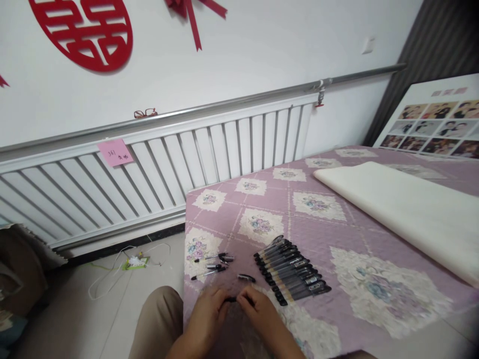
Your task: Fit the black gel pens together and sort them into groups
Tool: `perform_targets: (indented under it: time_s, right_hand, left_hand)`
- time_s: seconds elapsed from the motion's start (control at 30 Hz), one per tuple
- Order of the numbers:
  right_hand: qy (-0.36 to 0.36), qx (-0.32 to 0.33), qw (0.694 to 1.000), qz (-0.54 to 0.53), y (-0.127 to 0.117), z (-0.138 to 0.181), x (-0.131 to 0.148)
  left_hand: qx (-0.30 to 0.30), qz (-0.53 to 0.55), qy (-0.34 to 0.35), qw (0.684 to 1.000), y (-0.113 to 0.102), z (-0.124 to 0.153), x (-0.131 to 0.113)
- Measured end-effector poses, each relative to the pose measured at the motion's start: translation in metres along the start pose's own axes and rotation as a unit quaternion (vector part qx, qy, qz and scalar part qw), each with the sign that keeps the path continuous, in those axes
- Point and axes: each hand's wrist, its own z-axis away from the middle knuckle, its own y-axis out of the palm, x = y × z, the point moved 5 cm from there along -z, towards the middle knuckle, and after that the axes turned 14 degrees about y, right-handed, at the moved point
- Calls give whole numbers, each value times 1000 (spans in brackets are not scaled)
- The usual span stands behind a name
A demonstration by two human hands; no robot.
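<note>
My left hand (207, 314) and my right hand (260, 311) meet close together at the near edge of the purple flowered cover. Between their closed fingertips runs a short black stretch of a pen (232, 299), mostly hidden by the fingers. Just beyond them lies a loose black pen cap (247, 277). Further left are uncapped pens (208, 274) with clear barrels and small black caps (227, 258). To the right of my right hand, several capped black gel pens (292, 269) lie side by side in a slanted row.
A folded cream cloth or pad (404, 209) lies on the flowered cover (314, 234) at right. Behind stands a white radiator (209, 149) with a pink note (115, 152). A power strip (136, 263) with white cables is on the floor. A photo board (434, 119) leans at far right.
</note>
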Motion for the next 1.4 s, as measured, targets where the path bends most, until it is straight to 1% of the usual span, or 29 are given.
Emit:
perform_targets:
  time_s: [0.17,0.23,0.37,0.5,0.6,0.77,0.87,0.97,1.07,1.17,1.3,1.4]
  right_hand:
    - [12,9,999,-50,-2,0,-2]
    - [10,0,999,-45,-1,0,-3]
    - [-4,-23,1000,4,0,-1,-4]
    - [-8,-4,1000,-29,-1,-1,-2]
    - [8,2,998,-61,-2,0,-2]
    - [9,-5,999,-36,-1,-1,-1]
    - [9,-13,999,-45,-3,-3,-5]
    - [21,-24,997,-73,-7,-6,-12]
    - [42,-57,992,-102,-13,-9,-19]
    - [52,-88,989,-112,-18,-9,-21]
    - [46,-78,988,-124,-17,-7,-14]
    - [29,-63,989,-133,-11,-5,-9]
  left_hand:
    - [-2,0,2,1000,-2,-2,-2]
    - [-7,5,6,1000,-2,-3,-3]
    - [-5,10,16,1000,-2,-2,-3]
    - [-2,10,10,1000,0,-2,-1]
    - [1,14,11,1000,0,-3,-1]
    - [-1,16,6,1000,1,-3,-1]
    - [-2,19,1,1000,1,-2,0]
    - [-10,22,-11,1000,0,-2,3]
    - [-24,38,-19,999,-1,-2,7]
    - [-42,74,-17,996,0,-2,9]
    - [-62,122,-1,991,4,-2,11]
    - [-66,125,-9,990,8,0,13]
